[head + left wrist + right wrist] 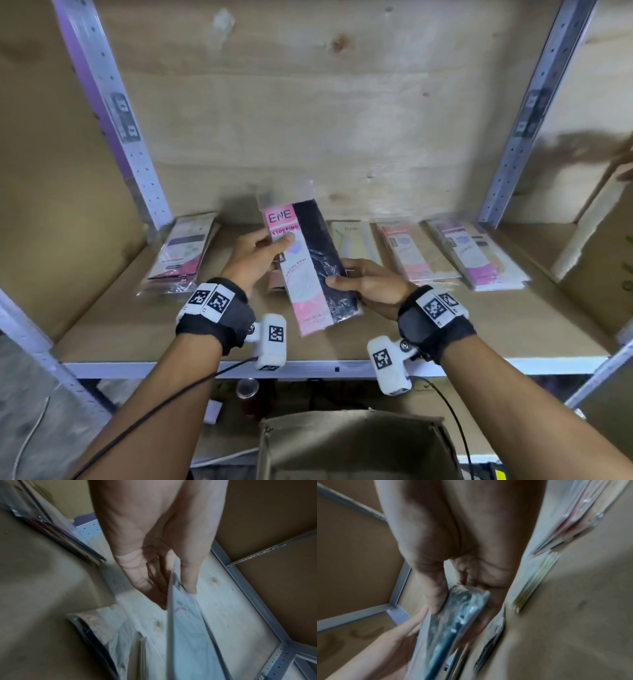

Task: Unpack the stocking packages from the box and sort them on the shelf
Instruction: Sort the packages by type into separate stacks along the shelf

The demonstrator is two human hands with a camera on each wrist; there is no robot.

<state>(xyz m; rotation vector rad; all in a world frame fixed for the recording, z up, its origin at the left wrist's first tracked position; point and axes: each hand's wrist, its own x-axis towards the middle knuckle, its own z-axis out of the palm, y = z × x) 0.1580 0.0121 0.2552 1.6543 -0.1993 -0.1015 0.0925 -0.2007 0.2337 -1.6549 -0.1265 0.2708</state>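
Both hands hold one stocking package [310,263], pink label on the left and black stockings on the right, above the wooden shelf [205,329]. My left hand [260,255] pinches its upper left edge, thumb on the label. My right hand [363,282] grips its lower right edge. Seen edge-on, the package [173,601] sits between the left thumb and fingers, and its plastic-wrapped dark end [464,609] lies in the right hand's grasp. The open cardboard box [356,445] stands below the shelf's front edge.
Sorted piles lie along the shelf: a pink-and-black pile [181,253] at the left, a pale yellow pile [356,240], a pink pile [411,253] and a purple pile [476,253] to the right. Metal uprights [113,113] frame the bay. A red can [248,394] stands on the lower level.
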